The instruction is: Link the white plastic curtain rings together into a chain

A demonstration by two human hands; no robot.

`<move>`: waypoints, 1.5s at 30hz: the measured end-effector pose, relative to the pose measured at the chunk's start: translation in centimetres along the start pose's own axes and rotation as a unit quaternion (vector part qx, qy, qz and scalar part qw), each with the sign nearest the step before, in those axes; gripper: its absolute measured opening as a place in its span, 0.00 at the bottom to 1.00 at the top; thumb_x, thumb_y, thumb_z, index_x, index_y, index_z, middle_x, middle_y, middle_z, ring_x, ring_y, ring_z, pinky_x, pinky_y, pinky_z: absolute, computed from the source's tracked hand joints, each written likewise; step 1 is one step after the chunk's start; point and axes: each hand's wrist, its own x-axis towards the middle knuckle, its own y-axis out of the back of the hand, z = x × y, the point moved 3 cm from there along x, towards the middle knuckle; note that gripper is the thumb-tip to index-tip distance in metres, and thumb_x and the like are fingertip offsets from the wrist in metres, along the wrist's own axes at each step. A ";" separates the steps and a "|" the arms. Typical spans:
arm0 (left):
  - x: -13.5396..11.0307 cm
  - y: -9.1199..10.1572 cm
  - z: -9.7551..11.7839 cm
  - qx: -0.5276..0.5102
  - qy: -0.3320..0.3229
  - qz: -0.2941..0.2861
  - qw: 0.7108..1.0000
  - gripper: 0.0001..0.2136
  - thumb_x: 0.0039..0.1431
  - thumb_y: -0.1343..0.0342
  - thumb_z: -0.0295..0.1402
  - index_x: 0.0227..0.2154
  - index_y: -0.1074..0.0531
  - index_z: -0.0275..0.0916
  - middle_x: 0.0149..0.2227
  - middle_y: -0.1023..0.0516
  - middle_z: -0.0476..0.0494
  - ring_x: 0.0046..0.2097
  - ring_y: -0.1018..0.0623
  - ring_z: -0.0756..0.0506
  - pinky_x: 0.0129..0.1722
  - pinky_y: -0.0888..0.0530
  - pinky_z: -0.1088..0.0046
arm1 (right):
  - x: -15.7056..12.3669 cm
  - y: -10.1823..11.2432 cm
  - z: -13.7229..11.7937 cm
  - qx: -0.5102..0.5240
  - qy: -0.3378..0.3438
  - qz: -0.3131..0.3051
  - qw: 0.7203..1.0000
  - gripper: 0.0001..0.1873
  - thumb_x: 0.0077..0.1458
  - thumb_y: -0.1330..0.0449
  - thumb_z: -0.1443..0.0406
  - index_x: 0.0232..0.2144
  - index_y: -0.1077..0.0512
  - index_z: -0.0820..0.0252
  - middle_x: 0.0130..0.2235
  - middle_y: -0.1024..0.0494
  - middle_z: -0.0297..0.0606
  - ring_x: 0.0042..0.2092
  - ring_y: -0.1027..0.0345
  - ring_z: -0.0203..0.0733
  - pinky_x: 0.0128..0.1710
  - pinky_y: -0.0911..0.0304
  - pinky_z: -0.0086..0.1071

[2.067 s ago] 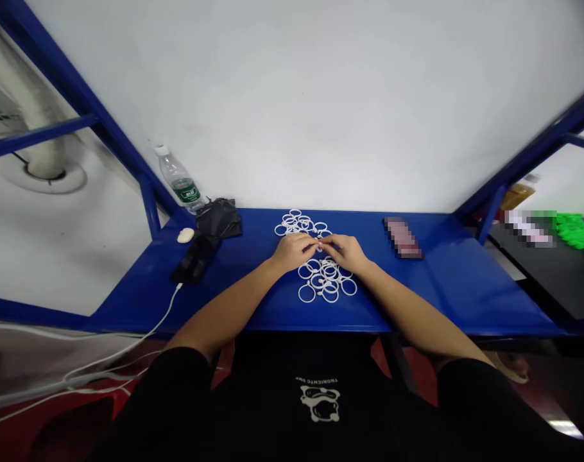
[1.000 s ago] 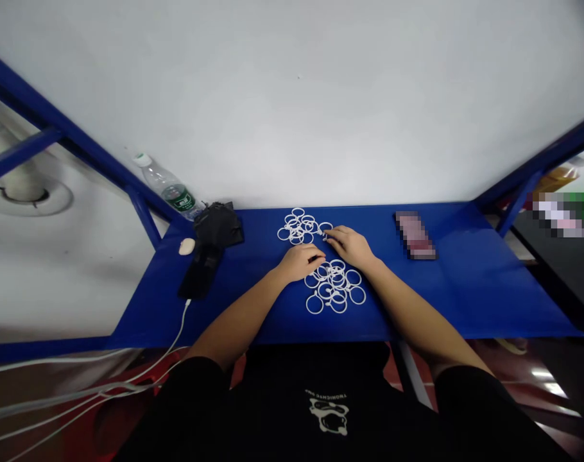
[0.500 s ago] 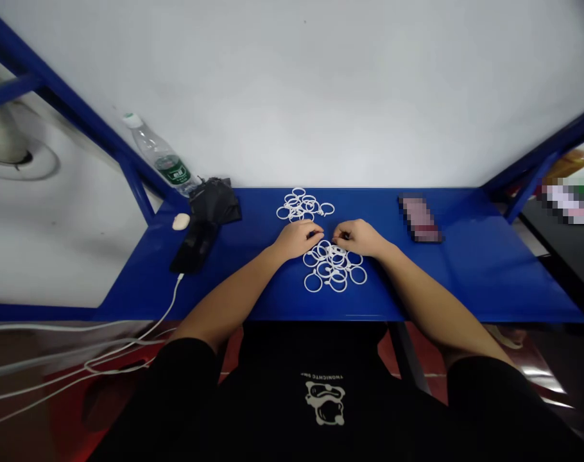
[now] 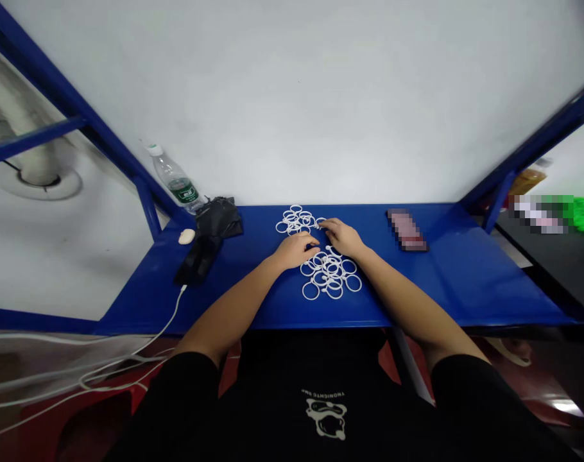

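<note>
Split in two, likely for easy reach
Far rings [image 4: 298, 224] by the back edge of the table [image 4: 273, 314], near rings [image 4: 330, 281] frontward; my left hand [image 4: 294, 251] gapes, right hand's [image 4: 346, 239] grip I can't tell.

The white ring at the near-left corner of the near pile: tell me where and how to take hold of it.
Pinch the near-left rim of the white ring, coming from the near left. It appears to lie flat at the pile's edge; that rim borders bare blue tabletop, while other rings crowd its far-right side.
</note>
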 end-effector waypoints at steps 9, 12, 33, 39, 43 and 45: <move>0.0 -0.1 0.2 -0.002 -0.005 0.010 1.000 0.09 0.67 0.36 0.36 0.47 0.17 0.41 0.43 0.17 0.44 0.37 0.19 0.47 0.44 0.21 0.67 | -1.5 0.6 0.7 -0.008 0.008 -0.023 1.000 0.16 0.67 0.39 0.66 0.54 0.19 0.55 0.43 0.17 0.44 0.41 0.23 0.46 0.44 0.28 0.36; -0.1 0.1 0.4 0.000 -0.002 0.024 1.000 0.12 0.67 0.36 0.36 0.51 0.19 0.41 0.43 0.16 0.45 0.38 0.19 0.46 0.44 0.22 0.67 | -1.8 1.3 -0.7 0.052 0.053 -0.007 0.997 0.16 0.69 0.42 0.65 0.54 0.19 0.57 0.41 0.18 0.43 0.40 0.24 0.45 0.45 0.28 0.38; -0.3 0.4 1.1 0.066 -0.108 0.070 0.990 0.16 0.77 0.50 0.38 0.38 0.19 0.39 0.33 0.17 0.43 0.37 0.19 0.44 0.41 0.27 0.66 | -2.5 2.7 -3.7 0.076 0.114 -0.025 0.990 0.14 0.72 0.44 0.61 0.50 0.19 0.56 0.47 0.13 0.43 0.46 0.18 0.48 0.47 0.26 0.39; -0.1 0.1 0.7 0.107 -0.087 0.103 0.985 0.18 0.77 0.51 0.38 0.33 0.20 0.38 0.31 0.18 0.42 0.35 0.20 0.44 0.41 0.28 0.65 | -0.1 2.7 -3.9 0.097 0.109 -0.062 0.987 0.11 0.70 0.42 0.65 0.42 0.18 0.57 0.36 0.14 0.38 0.36 0.20 0.43 0.38 0.30 0.33; 0.1 0.9 0.7 0.089 -0.069 0.137 0.984 0.15 0.76 0.47 0.38 0.36 0.19 0.39 0.33 0.16 0.43 0.36 0.19 0.44 0.43 0.26 0.66 | 0.7 2.8 -3.2 0.119 0.105 -0.053 0.986 0.12 0.71 0.42 0.63 0.44 0.18 0.57 0.36 0.13 0.38 0.36 0.19 0.42 0.38 0.29 0.33; 0.1 1.7 0.6 0.065 -0.055 0.157 0.984 0.12 0.74 0.44 0.38 0.40 0.18 0.40 0.37 0.15 0.44 0.39 0.18 0.45 0.45 0.25 0.66 | 0.4 3.3 -2.3 0.086 0.117 -0.033 0.989 0.13 0.71 0.42 0.62 0.46 0.17 0.56 0.44 0.12 0.41 0.43 0.17 0.46 0.44 0.27 0.36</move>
